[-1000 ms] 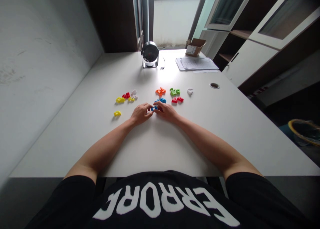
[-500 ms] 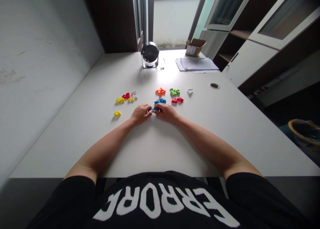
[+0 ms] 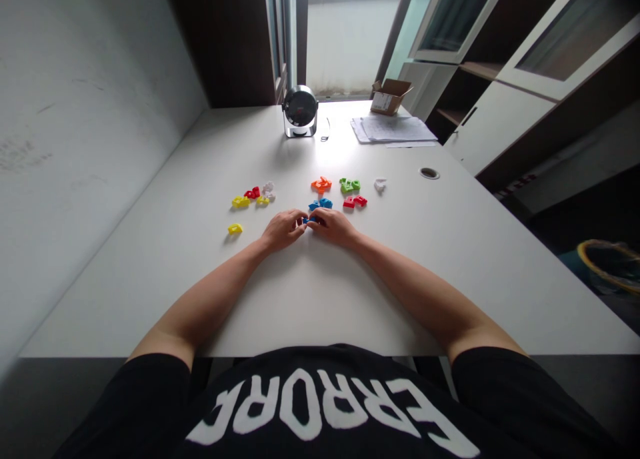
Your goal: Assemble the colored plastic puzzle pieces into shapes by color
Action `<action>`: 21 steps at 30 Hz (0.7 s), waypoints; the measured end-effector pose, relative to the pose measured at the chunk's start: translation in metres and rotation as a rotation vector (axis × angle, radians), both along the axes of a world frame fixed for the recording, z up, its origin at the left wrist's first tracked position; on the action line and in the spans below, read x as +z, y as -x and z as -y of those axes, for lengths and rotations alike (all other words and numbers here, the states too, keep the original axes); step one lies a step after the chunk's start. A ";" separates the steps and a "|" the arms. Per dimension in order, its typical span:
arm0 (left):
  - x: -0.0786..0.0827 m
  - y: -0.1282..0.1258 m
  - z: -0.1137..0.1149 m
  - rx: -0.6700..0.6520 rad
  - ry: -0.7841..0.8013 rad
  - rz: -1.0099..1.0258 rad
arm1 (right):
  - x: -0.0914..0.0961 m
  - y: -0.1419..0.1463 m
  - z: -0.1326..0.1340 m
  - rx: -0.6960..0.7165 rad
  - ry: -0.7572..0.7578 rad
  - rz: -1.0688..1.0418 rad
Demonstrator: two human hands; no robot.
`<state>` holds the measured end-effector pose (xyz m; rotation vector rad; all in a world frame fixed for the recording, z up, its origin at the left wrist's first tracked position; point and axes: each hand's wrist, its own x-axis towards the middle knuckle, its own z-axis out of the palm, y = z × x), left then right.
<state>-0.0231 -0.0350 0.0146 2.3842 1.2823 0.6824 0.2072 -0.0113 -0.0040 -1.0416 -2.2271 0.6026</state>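
Note:
My left hand [image 3: 284,229] and my right hand [image 3: 330,224] meet over the middle of the white table [image 3: 310,292]. Between their fingertips is a small blue plastic piece [image 3: 306,221], pinched from both sides and mostly hidden by the fingers. Just beyond my right hand lie more blue plastic pieces [image 3: 321,204]. A pair of red pieces [image 3: 355,201] rests to the right of them. Farther back are orange pieces [image 3: 321,184] and green pieces [image 3: 349,185]. Off to the left of my left hand sits a single yellow piece [image 3: 235,229].
More yellow pieces [image 3: 241,201], red pieces [image 3: 253,193] and whitish pieces [image 3: 269,190] lie at left. One white piece [image 3: 381,185] is at right. Toward the back stand a round black fan [image 3: 300,107], papers [image 3: 393,129] and an open cardboard box [image 3: 391,97]. A cable hole [image 3: 429,173] is at right.
My hands stay nearly in place, with small finger movements. Less of the blue piece shows between the fingertips than before. The pieces on the table have not moved.

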 end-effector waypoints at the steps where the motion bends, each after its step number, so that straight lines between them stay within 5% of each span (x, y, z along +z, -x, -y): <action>1: 0.000 0.000 0.000 -0.005 0.003 0.000 | 0.000 0.000 0.000 -0.002 0.003 -0.003; 21: -0.001 -0.001 0.000 0.012 -0.010 -0.010 | 0.002 0.000 0.002 -0.001 0.008 -0.003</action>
